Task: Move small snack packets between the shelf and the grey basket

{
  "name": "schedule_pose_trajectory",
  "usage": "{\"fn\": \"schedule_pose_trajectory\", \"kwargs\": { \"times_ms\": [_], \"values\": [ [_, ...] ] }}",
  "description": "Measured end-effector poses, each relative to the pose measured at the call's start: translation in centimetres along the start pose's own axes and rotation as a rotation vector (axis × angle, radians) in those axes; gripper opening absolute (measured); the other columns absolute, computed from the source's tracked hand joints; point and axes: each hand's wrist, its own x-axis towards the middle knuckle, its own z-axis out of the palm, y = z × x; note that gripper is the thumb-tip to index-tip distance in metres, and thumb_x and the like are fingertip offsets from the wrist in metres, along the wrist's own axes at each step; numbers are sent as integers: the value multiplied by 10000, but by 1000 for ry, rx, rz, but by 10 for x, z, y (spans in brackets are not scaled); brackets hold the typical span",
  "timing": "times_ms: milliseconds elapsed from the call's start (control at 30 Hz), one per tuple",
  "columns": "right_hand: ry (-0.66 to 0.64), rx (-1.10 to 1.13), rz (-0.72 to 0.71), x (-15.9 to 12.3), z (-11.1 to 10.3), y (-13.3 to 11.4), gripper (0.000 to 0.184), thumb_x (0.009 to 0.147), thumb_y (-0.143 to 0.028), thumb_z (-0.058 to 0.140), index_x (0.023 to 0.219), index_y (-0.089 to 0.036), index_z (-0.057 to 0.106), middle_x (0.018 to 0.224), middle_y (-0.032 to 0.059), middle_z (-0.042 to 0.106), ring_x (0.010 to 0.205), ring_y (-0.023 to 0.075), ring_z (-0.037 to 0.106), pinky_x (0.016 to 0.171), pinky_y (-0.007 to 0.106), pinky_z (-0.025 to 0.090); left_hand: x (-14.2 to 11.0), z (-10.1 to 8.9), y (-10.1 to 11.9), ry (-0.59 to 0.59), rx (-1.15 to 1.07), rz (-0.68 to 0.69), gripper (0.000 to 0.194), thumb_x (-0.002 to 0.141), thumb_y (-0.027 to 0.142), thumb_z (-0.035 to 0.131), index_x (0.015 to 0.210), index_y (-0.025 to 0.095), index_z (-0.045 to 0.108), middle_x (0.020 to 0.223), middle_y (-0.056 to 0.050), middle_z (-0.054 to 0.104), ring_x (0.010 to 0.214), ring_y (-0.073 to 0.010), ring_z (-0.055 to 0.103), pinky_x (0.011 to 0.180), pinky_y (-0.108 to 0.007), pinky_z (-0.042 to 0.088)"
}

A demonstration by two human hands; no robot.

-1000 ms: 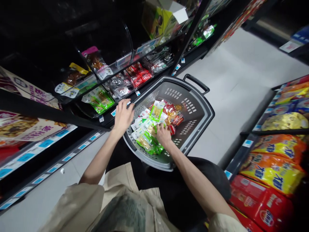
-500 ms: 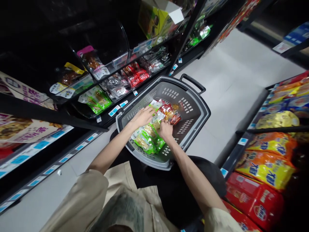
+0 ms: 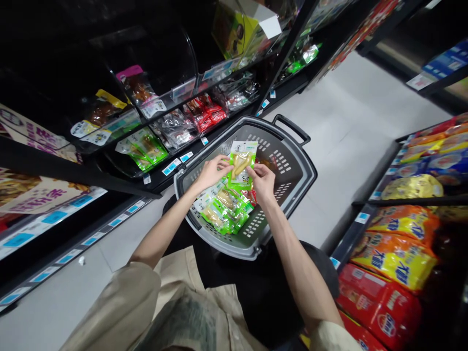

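Between my two hands, above the shopping basket (image 3: pixel 298 187), a green and white snack packet (image 3: pixel 242 163) faces up, with pale yellow pieces showing through it. My left hand (image 3: pixel 214 173) pinches its left edge. On its right edge are the thumb and fingers of my right hand (image 3: pixel 263 183). Beneath it, several similar green snack packets (image 3: pixel 221 212) lie in the near left part of the grey basket. Red packets further in are mostly hidden behind the held packet and my right hand.
A dark shelf on the left holds green packets (image 3: pixel 144 148), red packets (image 3: pixel 206 112) and an open yellow-green carton (image 3: pixel 241 29). On the right, a low shelf carries orange and yellow noodle packs (image 3: pixel 398 243) and red packs (image 3: pixel 378 300). Pale floor (image 3: pixel 340 146) runs between the shelves.
One green packet has come up off the pile and is now held upright between both hands. My hands have risen from the packets lying in the basket.
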Motion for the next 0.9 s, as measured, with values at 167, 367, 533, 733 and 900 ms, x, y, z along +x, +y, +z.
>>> {"fn": "schedule_pose_trajectory", "kwargs": {
  "times_ms": [167,367,533,733,900],
  "values": [
    [-54,138,11,-4,4,-6,415,726,-533,825,904,-217,623,860,26,774,822,191,730,834,384,609,-5,1,5,26,-90,1,292,726,220,860,977,186,713,846,-38,749,778,-156,710,764,-285,565],
    [-105,159,1,-7,5,-12,383,758,-530,818,901,-237,616,862,8,777,808,186,731,809,381,610,-4,1,6,66,-136,12,295,708,252,874,927,173,694,800,-10,718,709,-119,668,694,-242,543],
    [-106,234,-16,-8,6,-14,391,705,-509,889,854,-251,635,823,-20,775,784,180,731,815,374,607,-4,1,7,96,-108,17,312,692,280,880,904,174,678,749,19,693,658,-105,642,658,-235,536],
    [-96,238,4,-8,6,-15,395,678,-503,914,847,-254,657,842,-22,785,814,185,741,831,371,615,-5,1,8,117,-96,15,315,678,280,881,875,176,659,710,32,676,622,-96,622,634,-226,519],
    [-107,243,17,-9,5,-16,374,693,-465,913,887,-242,683,893,3,794,879,196,749,867,384,612,-7,1,12,100,-109,41,349,667,297,890,879,182,639,707,37,668,645,-98,627,653,-223,525]
  ]
}}
